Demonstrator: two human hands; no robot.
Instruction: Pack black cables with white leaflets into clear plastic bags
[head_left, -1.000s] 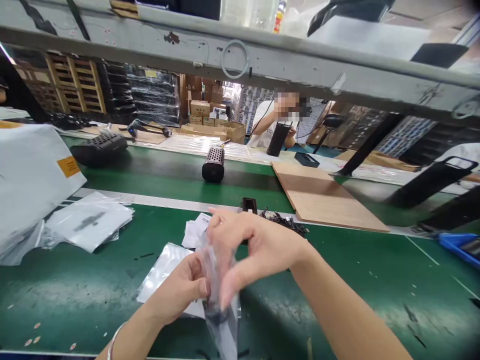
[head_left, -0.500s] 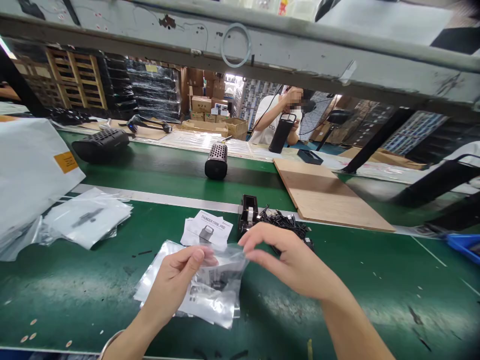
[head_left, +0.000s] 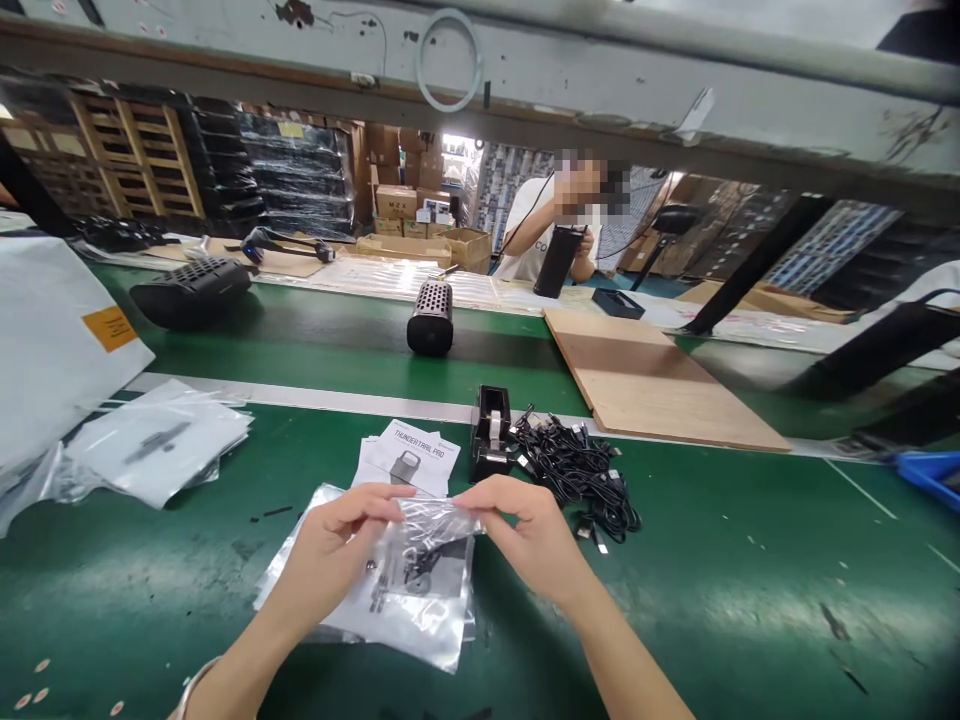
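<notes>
My left hand point(head_left: 341, 540) pinches the left end of the upper edge of a clear plastic bag point(head_left: 431, 525). At the other end of that edge, my right hand point(head_left: 525, 530) has its thumb and fingers closed on the plastic. Inside the bag, a coiled black cable point(head_left: 424, 567) shows through, with something grey and printed by it. Under the bag lies a stack of clear plastic bags point(head_left: 442, 640). Just beyond my hands are printed manuals point(head_left: 424, 452) reading "THUNDER TRAIL PRO".
A black tape dispenser point(head_left: 491, 430) and a pile of black cables point(head_left: 581, 470) sit beyond my right hand. Filled bags point(head_left: 161, 435) lie at left. Black speakers point(head_left: 431, 318) stand on the green belt near a wooden board point(head_left: 652, 380). Across, a person point(head_left: 536, 230) handles a speaker.
My right hand has moved left and down onto the bag's edge. The top of the bag is now drawn flat between both hands, and the cable pile is more exposed.
</notes>
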